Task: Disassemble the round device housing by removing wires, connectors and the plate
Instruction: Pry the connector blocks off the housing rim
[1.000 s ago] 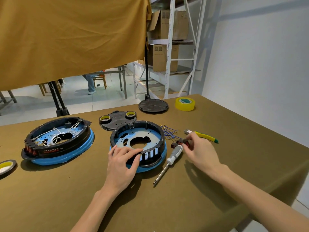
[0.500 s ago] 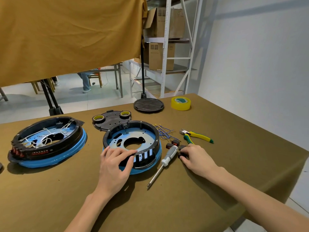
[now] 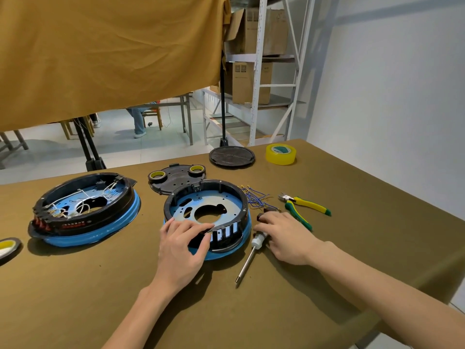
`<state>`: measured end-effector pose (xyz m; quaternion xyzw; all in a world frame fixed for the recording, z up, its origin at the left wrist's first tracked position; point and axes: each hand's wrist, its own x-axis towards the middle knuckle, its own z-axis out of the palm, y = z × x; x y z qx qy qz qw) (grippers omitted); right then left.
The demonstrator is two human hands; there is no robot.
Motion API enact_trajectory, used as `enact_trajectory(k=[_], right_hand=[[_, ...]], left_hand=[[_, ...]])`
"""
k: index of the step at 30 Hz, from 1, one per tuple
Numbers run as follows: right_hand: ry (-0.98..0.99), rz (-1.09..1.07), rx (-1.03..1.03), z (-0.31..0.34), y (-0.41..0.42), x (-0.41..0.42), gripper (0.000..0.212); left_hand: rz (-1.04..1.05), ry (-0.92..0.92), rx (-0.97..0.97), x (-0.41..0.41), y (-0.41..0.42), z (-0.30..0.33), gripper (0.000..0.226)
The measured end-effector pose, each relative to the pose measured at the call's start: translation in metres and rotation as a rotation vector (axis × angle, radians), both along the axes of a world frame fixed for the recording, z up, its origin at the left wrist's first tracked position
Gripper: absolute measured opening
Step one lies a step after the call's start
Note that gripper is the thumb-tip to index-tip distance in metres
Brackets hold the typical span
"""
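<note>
Two bare forearms come in from the bottom edge, no sleeve on either as far as the frame shows. The left hand (image 3: 181,244) and right hand (image 3: 285,235) wear no gloves, rings, watch or wristband (the wrists show plainly). The fingernails are short and unpainted.

Left hand (image 3: 181,244) on round housing (image 3: 207,217), right hand (image 3: 284,235) over screwdriver (image 3: 250,255) (handle covered)
</note>
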<state>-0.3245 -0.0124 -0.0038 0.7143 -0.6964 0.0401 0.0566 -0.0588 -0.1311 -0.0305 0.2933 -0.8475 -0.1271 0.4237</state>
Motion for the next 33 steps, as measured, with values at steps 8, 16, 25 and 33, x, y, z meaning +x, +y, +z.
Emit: enact_trajectory(k=[8, 16, 25, 33], right_hand=[[0.112, 0.167, 0.048, 0.008, 0.008, 0.005, 0.029], [-0.136, 0.073, 0.085, 0.012, -0.002, 0.008, 0.038], [-0.265, 0.066, 0.0, 0.038, -0.051, 0.047, 0.043], [-0.391, 0.072, -0.202, 0.031, -0.019, 0.066, 0.044]], left_hand=[[-0.023, -0.052, -0.029, 0.012, -0.007, 0.003, 0.026], [-0.131, -0.035, 0.187, 0.042, -0.022, 0.018, 0.014], [-0.086, -0.087, 0.188, 0.037, -0.025, 0.025, 0.031], [0.08, -0.2, -0.039, 0.056, -0.037, 0.041, 0.016]])
